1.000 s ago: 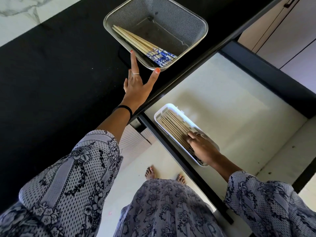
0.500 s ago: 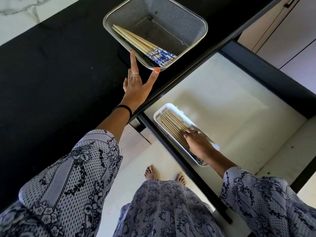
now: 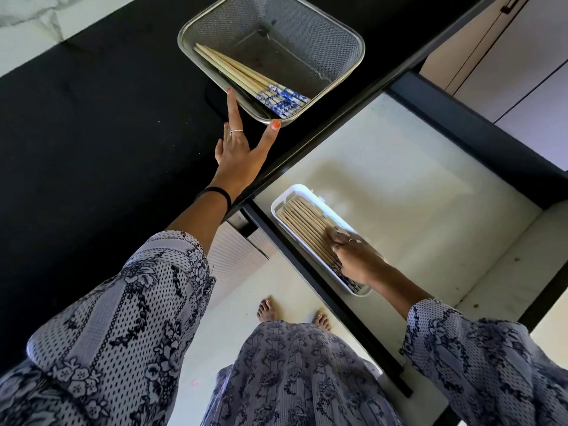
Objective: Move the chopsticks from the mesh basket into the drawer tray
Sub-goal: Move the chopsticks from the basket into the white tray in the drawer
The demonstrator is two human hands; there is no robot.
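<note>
A metal mesh basket (image 3: pixel 322 35) stands on the black counter (image 3: pixel 92 118). Several pale chopsticks with blue-and-white ends (image 3: pixel 246 76) lie along its near-left wall. My left hand (image 3: pixel 242 142) rests on the counter, its straight forefinger and thumb touching the basket's near rim. In the open drawer (image 3: pixel 399 167) sits a white tray (image 3: pixel 289 198) filled with a row of chopsticks (image 3: pixel 302 222). My right hand (image 3: pixel 353 256) lies over the tray's near half, fingertips pressing on the chopsticks; it hides their decorated ends.
The drawer's dark front rail (image 3: pixel 322 290) runs diagonally between my legs and the tray. Pale cabinet doors (image 3: pixel 507 56) stand at the upper right. My bare feet (image 3: pixel 292 312) are on the light floor below.
My right hand has slid a little farther up along the chopsticks in the tray. My left hand has stayed at the basket's rim.
</note>
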